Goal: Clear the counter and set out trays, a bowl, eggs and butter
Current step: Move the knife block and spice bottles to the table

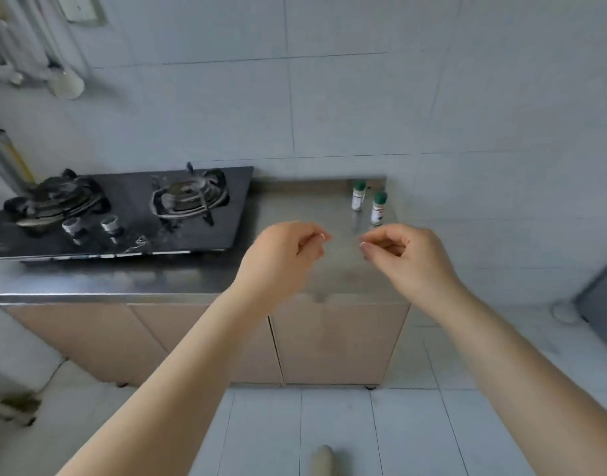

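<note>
A: Head view, looking down. We see the steel worktop (178, 281) running along a tiled wall, with tan cabinet doors (336, 341) under it and a pale tiled floor (329, 424) below.

B: Both arms reach forward over the worktop's right part. Our left hand (281, 255) hangs above the steel with its fingers loosely curled, thumb and forefinger tips close together, nothing in its grip.

A: Same on the other side. Our right hand (408, 255) mirrors it, fingers loosely curled, forefinger tip pointing toward the left hand, holding nothing. The two hands are near each other but apart.

B: Task things: none of the trays, bowl, eggs or butter show here. Only the worktop itself is in sight.

A: On it, at the back right corner, two small white cans with green caps stand upright: the far can (358, 195) close to the wall, the near can (378, 208) just beside it and a little to the right. Both stand beyond our right hand, not touched.

B: Left part of the worktop carries a black two-burner gas hob (130, 214), two knobs (91, 226) at its front. Labels on the cans are too blurred to read.
</note>
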